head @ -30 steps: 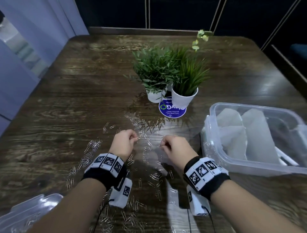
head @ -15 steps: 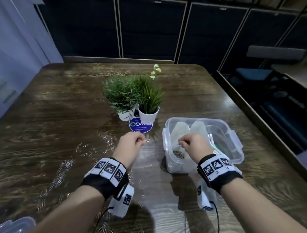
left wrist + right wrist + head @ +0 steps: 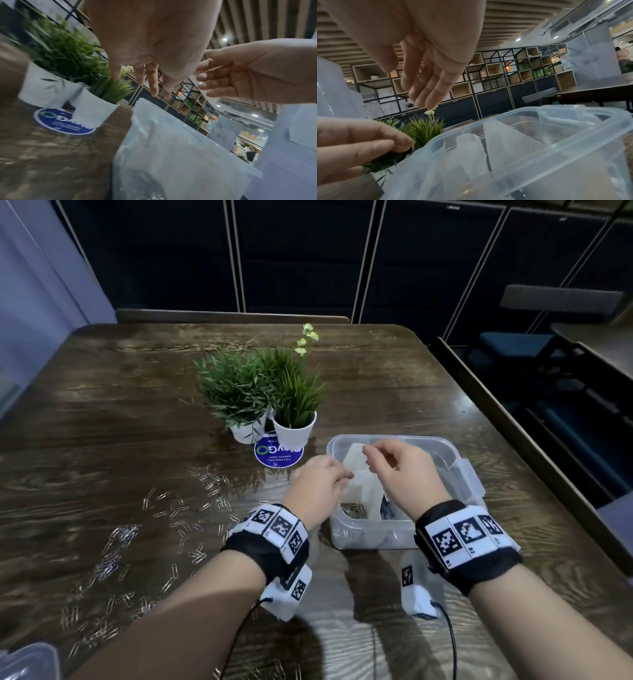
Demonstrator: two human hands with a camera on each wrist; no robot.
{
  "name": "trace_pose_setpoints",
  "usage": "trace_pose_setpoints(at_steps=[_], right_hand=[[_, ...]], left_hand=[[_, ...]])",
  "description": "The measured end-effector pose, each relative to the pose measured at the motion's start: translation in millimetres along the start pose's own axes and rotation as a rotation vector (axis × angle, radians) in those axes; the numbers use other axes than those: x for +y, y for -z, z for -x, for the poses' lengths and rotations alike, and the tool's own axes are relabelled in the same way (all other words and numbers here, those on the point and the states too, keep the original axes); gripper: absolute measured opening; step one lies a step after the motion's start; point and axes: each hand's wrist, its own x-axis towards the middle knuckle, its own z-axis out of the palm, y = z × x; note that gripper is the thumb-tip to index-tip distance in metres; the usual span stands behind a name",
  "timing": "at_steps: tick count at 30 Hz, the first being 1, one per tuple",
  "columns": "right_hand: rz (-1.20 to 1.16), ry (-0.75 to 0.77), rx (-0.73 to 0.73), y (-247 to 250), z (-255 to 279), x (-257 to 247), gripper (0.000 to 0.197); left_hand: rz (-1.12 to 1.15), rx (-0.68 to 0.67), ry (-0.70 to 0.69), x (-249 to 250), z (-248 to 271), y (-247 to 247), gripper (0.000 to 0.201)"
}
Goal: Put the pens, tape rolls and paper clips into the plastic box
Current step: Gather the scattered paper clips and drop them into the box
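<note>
Silver paper clips [image 3: 116,546] are seen scattered over the left of the wooden tabletop [image 3: 102,419]. Held above the clear plastic box's [image 3: 442,444] left edge, the left hand [image 3: 317,489] has relaxed fingers; the right hand [image 3: 406,474], over the box, is likewise loosely spread, gripping nothing.

This is an open-plan office or co-working space. The wide dark wood-grain bench [image 3: 102,419] carries two small potted artificial plants [image 3: 260,392] in white pots and a round blue sticker [image 3: 278,455], and dark cabinet fronts [image 3: 301,254] line the far wall. The right wrist view shows a black metal-frame grid of cube shelves [image 3: 505,65], a slatted ceiling [image 3: 513,13] with recessed spot lights, glass partitions [image 3: 590,47], and a grey chair [image 3: 539,96] at another long table [image 3: 597,89] on the right.
</note>
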Motion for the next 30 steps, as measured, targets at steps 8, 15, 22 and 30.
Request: trace_pose_setpoints(at_steps=[8, 15, 22, 30], right_hand=[[-0.025, 0.099, -0.157, -59.1, -7.6, -26.5, 0.011], [0.136, 0.095, -0.503, -147.8, -12.6, -21.9, 0.050], [0.357, 0.084, -0.753, -219.6, -23.0, 4.9, 0.087], [0.462, 0.125, -0.692, -259.8, -44.3, 18.1, 0.032]], left_hand=[[-0.132, -0.024, 0.442, -98.7, 56.1, 47.5, 0.024], [-0.282, -0.075, 0.819, -192.3, 114.4, 62.6, 0.049], [-0.263, -0.066, 0.928, -257.0, 119.9, 73.8, 0.084], [-0.313, -0.005, 0.945, -284.2, 95.7, 77.8, 0.094]])
